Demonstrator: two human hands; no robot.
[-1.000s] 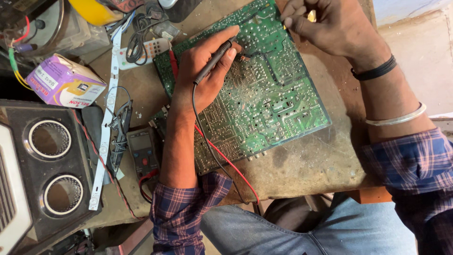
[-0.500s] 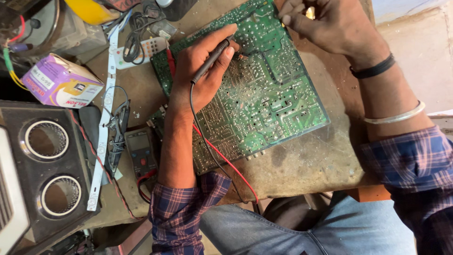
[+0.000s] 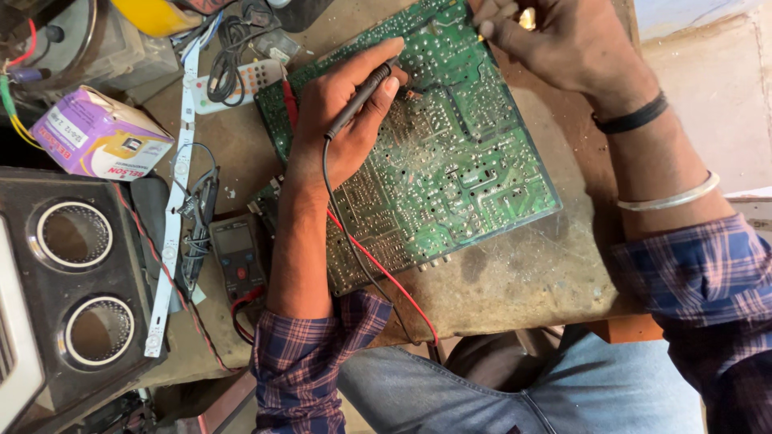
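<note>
With the left hand (image 3: 342,120) in a narrow grip on the light, rigid black probe (image 3: 362,98) and the right hand (image 3: 563,44) pinching a small yellowish part, support the stiff, fragile green circuit board (image 3: 450,169) by its edges only.

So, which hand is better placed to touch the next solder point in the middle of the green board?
Probably the left hand. It rests on the circuit board and holds the black probe, tip near the centre. The right hand is at the far edge, pinching something small.
</note>
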